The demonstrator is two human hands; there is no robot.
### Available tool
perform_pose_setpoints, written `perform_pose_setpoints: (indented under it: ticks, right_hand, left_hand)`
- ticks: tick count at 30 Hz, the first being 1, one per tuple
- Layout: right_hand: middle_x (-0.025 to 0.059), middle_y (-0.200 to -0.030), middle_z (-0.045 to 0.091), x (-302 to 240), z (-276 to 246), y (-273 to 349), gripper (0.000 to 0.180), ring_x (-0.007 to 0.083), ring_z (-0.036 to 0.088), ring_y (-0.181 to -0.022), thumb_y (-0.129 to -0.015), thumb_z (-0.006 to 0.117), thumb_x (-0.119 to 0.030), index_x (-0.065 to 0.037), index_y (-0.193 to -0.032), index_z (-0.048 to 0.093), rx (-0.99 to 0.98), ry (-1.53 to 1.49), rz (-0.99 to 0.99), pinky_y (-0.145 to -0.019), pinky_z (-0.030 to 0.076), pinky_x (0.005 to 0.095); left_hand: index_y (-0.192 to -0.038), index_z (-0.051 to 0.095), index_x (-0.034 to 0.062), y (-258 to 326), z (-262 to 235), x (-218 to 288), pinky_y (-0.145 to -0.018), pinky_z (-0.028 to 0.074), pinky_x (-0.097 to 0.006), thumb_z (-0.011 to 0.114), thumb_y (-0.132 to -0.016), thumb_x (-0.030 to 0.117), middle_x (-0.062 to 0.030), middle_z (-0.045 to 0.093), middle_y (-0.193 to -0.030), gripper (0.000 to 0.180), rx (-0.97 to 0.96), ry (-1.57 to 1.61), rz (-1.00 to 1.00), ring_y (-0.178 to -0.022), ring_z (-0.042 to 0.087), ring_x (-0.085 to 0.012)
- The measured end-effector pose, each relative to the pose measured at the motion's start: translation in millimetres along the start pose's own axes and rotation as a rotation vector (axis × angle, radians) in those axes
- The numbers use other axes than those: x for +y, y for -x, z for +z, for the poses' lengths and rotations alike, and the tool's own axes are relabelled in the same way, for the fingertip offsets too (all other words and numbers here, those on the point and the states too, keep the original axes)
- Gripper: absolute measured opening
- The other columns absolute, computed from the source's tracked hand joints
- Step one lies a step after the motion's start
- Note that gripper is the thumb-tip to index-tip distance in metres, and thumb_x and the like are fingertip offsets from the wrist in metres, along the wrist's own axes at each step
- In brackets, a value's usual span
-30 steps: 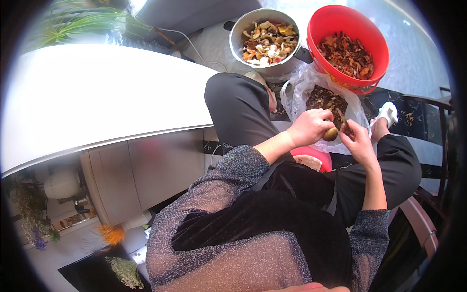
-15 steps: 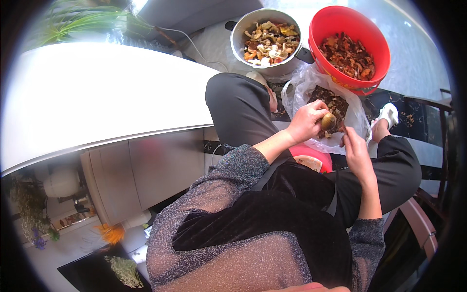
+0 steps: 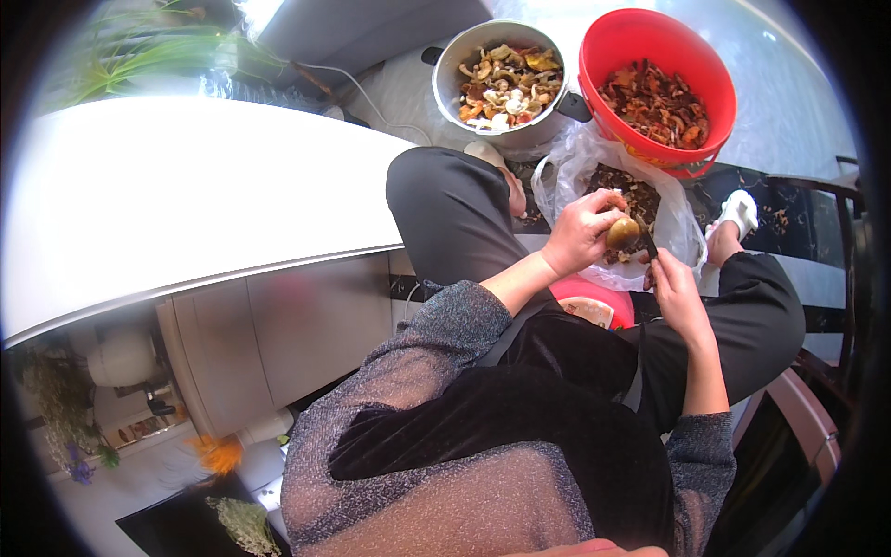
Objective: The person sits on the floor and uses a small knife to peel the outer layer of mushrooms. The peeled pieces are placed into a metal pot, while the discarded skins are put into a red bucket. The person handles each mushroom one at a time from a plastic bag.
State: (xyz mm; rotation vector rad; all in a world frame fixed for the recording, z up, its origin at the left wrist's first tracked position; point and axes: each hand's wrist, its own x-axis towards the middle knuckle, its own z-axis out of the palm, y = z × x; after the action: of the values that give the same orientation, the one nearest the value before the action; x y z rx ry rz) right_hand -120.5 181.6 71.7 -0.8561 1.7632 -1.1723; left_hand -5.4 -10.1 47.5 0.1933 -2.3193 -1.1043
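My left hand [image 3: 577, 234] is closed on a mushroom with a round, glossy brown cap [image 3: 623, 234]. Close to the cap's right side is the dark blade of a small knife [image 3: 648, 242], gripped in my right hand [image 3: 677, 290]. Whether the blade touches the mushroom is hard to tell. Beneath both hands lies an open white plastic bag [image 3: 685, 232] holding dark dirt and scraps [image 3: 631, 188]. Beyond it stand a grey metal pot [image 3: 445, 91] with pale, yellow and orange mushrooms inside and a red bucket [image 3: 640, 35] of darker brown-orange pieces.
A white tabletop [image 3: 223, 186] spans the left side, above a grey cabinet [image 3: 311, 316]. Between my legs sits a pink object [image 3: 608, 295], partly covered. Dark chair-like bars [image 3: 831, 190] rise at the right. A pale cable [image 3: 371, 104] runs behind my left knee.
The knife's blade has come up beside the cap and now shows plainly. The mushroom has turned slightly in my left hand, and the whole view has shifted a little.
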Motion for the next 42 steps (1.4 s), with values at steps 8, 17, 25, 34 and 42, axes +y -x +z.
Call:
perform_pose_setpoints:
  ticks: [8, 17, 25, 34, 42]
  right_hand:
    - [0.0106, -0.07, 0.054, 2, -6, 1, 0.016, 0.0179, 0.053, -0.065, -0.1, 0.046, -0.006, 0.004, -0.103, 0.058, 0.098, 0.044, -0.02, -0.062, 0.044, 0.032]
    - [-0.0002, -0.075, 0.053, -10, 2, -9, 0.02, 0.0036, 0.041, -0.057, -0.103, 0.048, -0.014, -0.003, -0.114, 0.059, 0.187, -0.19, -0.015, -0.051, 0.032, 0.0194]
    - [-0.0009, -0.073, 0.054, -19, -9, -23, 0.021, 0.0017, 0.038, -0.052, -0.102, 0.048, -0.017, -0.003, -0.115, 0.058, 0.134, -0.489, 0.135, -0.047, 0.03, 0.0189]
    - [0.016, -0.08, 0.065, 127, 22, -73, 0.019, 0.0301, 0.064, -0.073, -0.093, 0.058, -0.016, 0.002, -0.099, 0.06, -0.083, 0.463, 0.42, -0.065, 0.05, 0.0373]
    - [0.0108, -0.08, 0.066, 104, 25, -80, 0.024, 0.021, 0.06, -0.064, -0.094, 0.063, -0.022, 0.0, -0.103, 0.061, 0.188, 0.008, 0.192, -0.06, 0.048, 0.0333]
  left_hand:
    - [-0.1, 0.069, 0.0061, -3, -4, 8, -0.082, 0.054, -0.04, 0.067, -0.072, 0.001, -0.0144, 0.063, -0.111, 0.028, 0.028, -0.018, 0.086, -0.098, 0.064, -0.035]
    - [-0.104, 0.069, 0.0022, -1, -1, 6, -0.089, 0.054, -0.038, 0.07, -0.077, -0.001, -0.0179, 0.059, -0.119, 0.028, 0.006, 0.181, -0.019, -0.107, 0.064, -0.0329]
    - [-0.104, 0.066, 0.0005, 5, -15, 4, -0.096, 0.047, -0.033, 0.07, -0.078, 0.0, -0.0135, 0.059, -0.117, 0.026, 0.018, 0.266, -0.219, -0.11, 0.059, -0.0258]
    - [-0.116, 0.062, 0.0043, 21, -12, -37, -0.073, 0.048, -0.026, 0.062, -0.095, 0.01, -0.0017, 0.066, -0.105, 0.022, 0.054, 0.858, -0.778, -0.081, 0.059, -0.0097]
    - [-0.124, 0.062, 0.0086, 21, -10, -42, -0.074, 0.046, -0.026, 0.058, -0.1, 0.022, -0.0007, 0.066, -0.108, 0.028, 0.138, 1.271, -1.006, -0.082, 0.058, -0.0098]
